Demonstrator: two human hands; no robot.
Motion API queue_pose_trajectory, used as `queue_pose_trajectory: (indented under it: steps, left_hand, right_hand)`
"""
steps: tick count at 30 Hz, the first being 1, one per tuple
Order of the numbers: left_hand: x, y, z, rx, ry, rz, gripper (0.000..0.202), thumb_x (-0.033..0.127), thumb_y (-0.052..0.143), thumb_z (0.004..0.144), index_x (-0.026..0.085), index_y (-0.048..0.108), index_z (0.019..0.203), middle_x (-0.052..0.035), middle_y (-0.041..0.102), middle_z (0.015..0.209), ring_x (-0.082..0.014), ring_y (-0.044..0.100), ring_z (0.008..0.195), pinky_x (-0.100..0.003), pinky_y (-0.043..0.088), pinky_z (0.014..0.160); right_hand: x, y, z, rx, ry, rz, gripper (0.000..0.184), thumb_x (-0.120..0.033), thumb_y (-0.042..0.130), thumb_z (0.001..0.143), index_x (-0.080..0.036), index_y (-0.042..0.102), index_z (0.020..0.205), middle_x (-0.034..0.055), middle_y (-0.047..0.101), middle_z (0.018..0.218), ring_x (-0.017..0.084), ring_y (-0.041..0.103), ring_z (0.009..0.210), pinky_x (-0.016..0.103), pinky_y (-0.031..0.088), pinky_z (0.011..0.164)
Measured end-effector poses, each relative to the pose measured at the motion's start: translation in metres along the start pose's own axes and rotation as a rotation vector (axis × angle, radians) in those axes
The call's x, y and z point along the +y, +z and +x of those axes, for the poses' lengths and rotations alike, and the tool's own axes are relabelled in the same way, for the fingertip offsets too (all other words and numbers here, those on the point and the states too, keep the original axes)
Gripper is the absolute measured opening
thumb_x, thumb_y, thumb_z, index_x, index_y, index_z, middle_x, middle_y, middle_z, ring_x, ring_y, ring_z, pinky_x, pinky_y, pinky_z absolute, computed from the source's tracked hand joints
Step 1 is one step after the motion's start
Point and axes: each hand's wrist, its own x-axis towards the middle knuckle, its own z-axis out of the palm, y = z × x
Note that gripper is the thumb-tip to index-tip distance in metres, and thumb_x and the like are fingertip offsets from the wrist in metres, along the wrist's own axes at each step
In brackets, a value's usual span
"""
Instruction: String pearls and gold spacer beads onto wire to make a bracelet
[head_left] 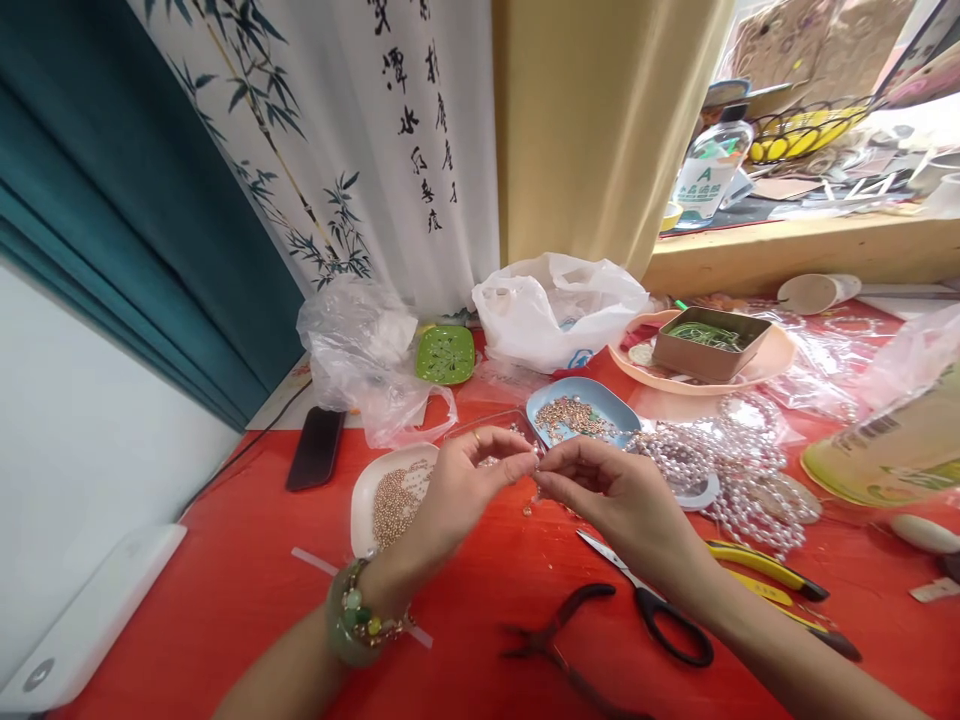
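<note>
Left hand (457, 490) and right hand (615, 495) are meeting fingertip to fingertip above the red table (225, 590), pinching a small bead piece (534, 470). Scissors (649, 600) and pliers (555, 635) are lying just below; a white dish of beads (386, 495) is sitting beside the left hand.

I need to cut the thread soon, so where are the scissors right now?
In the head view, the black-handled scissors lie on the red table just under the right hand, between the dark pliers and the yellow-handled pliers.

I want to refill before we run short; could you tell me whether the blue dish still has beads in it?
Not empty: the blue dish holds a low heap of small rose-gold beads, with bare blue showing along its right side.
</note>
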Motion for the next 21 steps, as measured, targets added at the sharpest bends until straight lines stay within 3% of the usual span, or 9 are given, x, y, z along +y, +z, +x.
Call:
queue_pose_trajectory:
  steps: [5,8,11,17,21]
  left_hand:
    - [0.001,0.0,-0.001,-0.031,-0.021,-0.01,0.012,0.026,0.069,0.066,0.015,0.065,0.07,-0.0013,0.062,0.07,-0.013,0.054,0.069,-0.026,0.042,0.07]
    - [0.005,0.001,-0.003,-0.062,-0.046,0.048,0.012,0.027,0.069,0.064,0.015,0.067,0.068,-0.0019,0.064,0.07,-0.0143,0.055,0.069,-0.027,0.041,0.07]
    - [0.009,0.002,-0.004,-0.146,-0.102,0.102,0.01,0.024,0.069,0.064,0.014,0.068,0.065,-0.0018,0.063,0.065,-0.0142,0.054,0.066,-0.026,0.04,0.067]
    - [0.006,0.005,-0.004,-0.176,-0.169,-0.141,0.015,0.021,0.067,0.065,0.016,0.066,0.079,-0.0025,0.064,0.076,-0.0141,0.056,0.073,-0.027,0.042,0.074]
    - [0.004,0.005,-0.003,-0.188,-0.144,-0.11,0.011,0.024,0.068,0.065,0.015,0.066,0.072,-0.0013,0.062,0.069,-0.0122,0.054,0.067,-0.025,0.042,0.069]
  right_hand:
    - [-0.005,-0.004,0.001,0.007,-0.049,-0.124,0.011,-0.028,0.057,0.076,-0.018,0.061,0.073,0.0002,0.063,0.063,0.012,0.055,0.054,0.024,0.044,0.052]
    - [-0.006,-0.01,0.003,0.044,-0.054,-0.08,0.014,-0.031,0.054,0.078,-0.018,0.06,0.078,0.0003,0.061,0.066,0.013,0.054,0.059,0.024,0.043,0.054]
    - [-0.007,-0.014,0.003,-0.025,-0.052,-0.038,0.015,-0.03,0.052,0.08,-0.019,0.058,0.073,-0.0005,0.059,0.065,0.013,0.053,0.061,0.023,0.042,0.056]
    - [-0.009,-0.014,0.003,-0.046,-0.04,-0.052,0.02,-0.032,0.048,0.081,-0.019,0.052,0.066,-0.0014,0.052,0.06,0.012,0.048,0.056,0.023,0.038,0.052]
    - [-0.009,-0.012,0.002,-0.049,-0.034,-0.021,0.019,-0.029,0.048,0.081,-0.019,0.051,0.065,-0.0026,0.049,0.058,0.011,0.045,0.055,0.023,0.038,0.051]
